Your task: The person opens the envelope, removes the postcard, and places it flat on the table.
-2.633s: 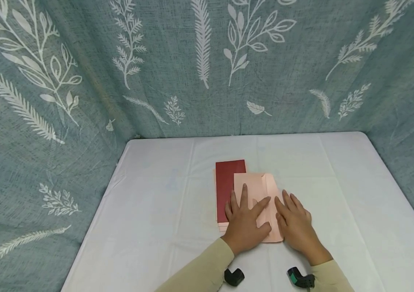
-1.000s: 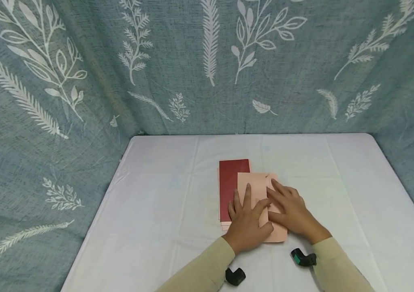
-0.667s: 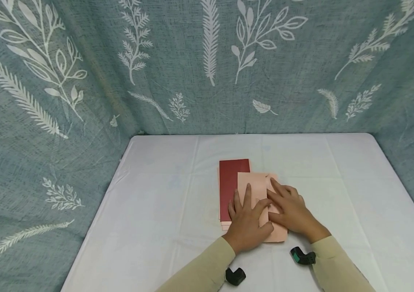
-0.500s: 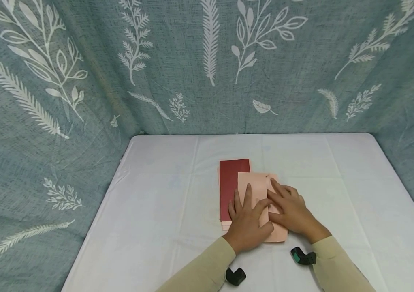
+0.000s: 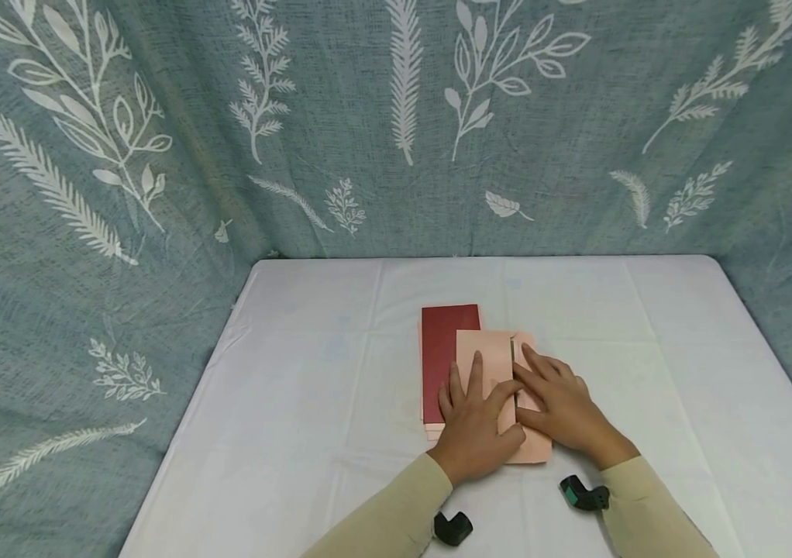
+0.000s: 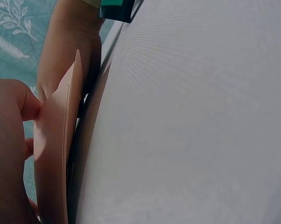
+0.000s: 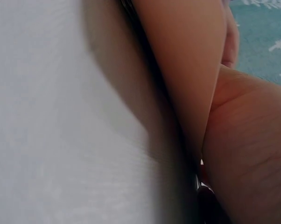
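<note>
A peach-pink paper envelope (image 5: 483, 346) lies on the table, its flap (image 5: 534, 448) folded out to the right. My left hand (image 5: 473, 434) rests on the envelope's body with spread fingers, its forefinger reaching toward the mouth edge. My right hand (image 5: 563, 407) lies over the flap, fingertips right at the mouth, where a thin dark slit shows. In the left wrist view the envelope (image 6: 52, 154) rises in a thin edge beside my left hand (image 6: 7, 149). The right wrist view has the pink paper (image 7: 182, 56) against my right hand (image 7: 252, 140).
Under the envelope's left side lies a dark red envelope or card (image 5: 441, 349), on top of several pink ones (image 5: 432, 434). A white cloth (image 5: 312, 387) covers the table. Patterned teal curtains (image 5: 368, 209) hang behind and at the sides. Black wrist devices (image 5: 453, 528) sit below both hands.
My right hand has moved left from the flap's outer edge onto the flap, up to the mouth. A dark slit has opened along the mouth. My left hand stays in place.
</note>
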The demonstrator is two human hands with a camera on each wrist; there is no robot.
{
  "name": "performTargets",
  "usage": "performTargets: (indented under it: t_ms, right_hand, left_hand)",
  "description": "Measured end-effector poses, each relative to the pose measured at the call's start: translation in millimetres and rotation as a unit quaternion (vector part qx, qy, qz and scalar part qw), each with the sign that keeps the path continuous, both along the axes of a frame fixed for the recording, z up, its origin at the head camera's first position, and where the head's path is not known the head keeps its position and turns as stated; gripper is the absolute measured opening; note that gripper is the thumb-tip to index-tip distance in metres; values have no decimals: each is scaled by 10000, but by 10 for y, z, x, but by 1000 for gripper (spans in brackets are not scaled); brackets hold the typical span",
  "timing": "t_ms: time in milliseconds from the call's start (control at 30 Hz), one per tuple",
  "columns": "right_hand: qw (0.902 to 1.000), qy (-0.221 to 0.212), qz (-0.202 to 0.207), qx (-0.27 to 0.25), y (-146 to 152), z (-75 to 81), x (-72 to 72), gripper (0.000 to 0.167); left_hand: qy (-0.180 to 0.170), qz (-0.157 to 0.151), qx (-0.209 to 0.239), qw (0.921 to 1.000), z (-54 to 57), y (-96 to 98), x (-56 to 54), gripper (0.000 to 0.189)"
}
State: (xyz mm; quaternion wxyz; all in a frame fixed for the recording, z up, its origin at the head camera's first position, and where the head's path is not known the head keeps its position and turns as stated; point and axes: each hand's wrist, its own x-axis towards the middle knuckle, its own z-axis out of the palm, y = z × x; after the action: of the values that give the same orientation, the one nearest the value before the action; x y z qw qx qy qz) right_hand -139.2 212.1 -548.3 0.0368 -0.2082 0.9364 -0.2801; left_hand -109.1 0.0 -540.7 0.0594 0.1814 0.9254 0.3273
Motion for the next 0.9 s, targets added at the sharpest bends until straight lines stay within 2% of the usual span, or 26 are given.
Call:
performTargets:
  t_ms: [367, 600, 900]
  right_hand:
    - [10000, -27, 18, -80, 60, 19, 55, 79]
    - [9998, -85, -13, -206, 80, -19, 61, 81]
    - [9996, -92, -34, -265, 107, -53, 61, 84]
  left_hand:
    - [1, -17, 79, 10000, 14, -8, 5, 64]
    - [19, -32, 51, 10000, -24, -4, -5, 63]
    - [13, -33, 102, 9999, -10, -10, -4, 61]
